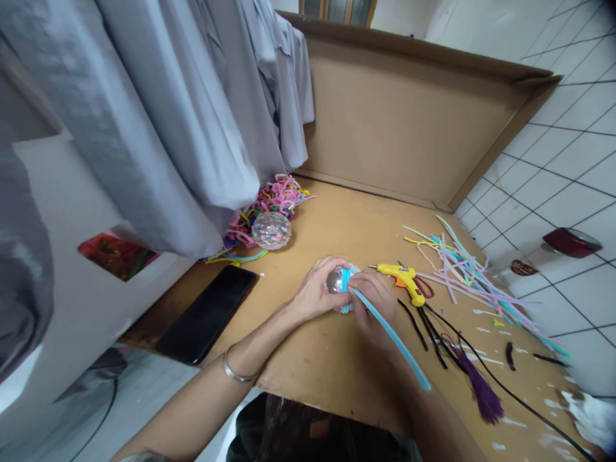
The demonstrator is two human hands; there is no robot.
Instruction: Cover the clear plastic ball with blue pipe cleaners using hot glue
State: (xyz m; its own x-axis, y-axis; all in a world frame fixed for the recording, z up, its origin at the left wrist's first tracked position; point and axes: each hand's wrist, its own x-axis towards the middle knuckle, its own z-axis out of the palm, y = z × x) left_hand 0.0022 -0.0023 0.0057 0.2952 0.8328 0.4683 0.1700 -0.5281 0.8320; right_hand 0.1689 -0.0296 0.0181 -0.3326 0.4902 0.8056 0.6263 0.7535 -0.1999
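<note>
Between my hands, over the front part of the table, is a small clear ball (336, 281) with a blue band round its middle. My left hand (320, 287) wraps round its left side with the thumb below and the fingers above. With closed fingers, my right hand (376, 300) pinches a blue pipe cleaner (392, 335) against the ball's right side. The long free end of the pipe cleaner slants down over my right forearm. My fingers hide part of the ball. Just right of my right hand lies a yellow glue gun (403, 277).
Loose pastel pipe cleaners (455, 266) lie at the right, a purple tassel (481, 388) nearer. A phone (208, 313) rests at the left edge. Behind it are a faceted clear ball (271, 230) and a colourful pipe-cleaner heap (283, 196). Grey cloth (192, 115) hangs at the left.
</note>
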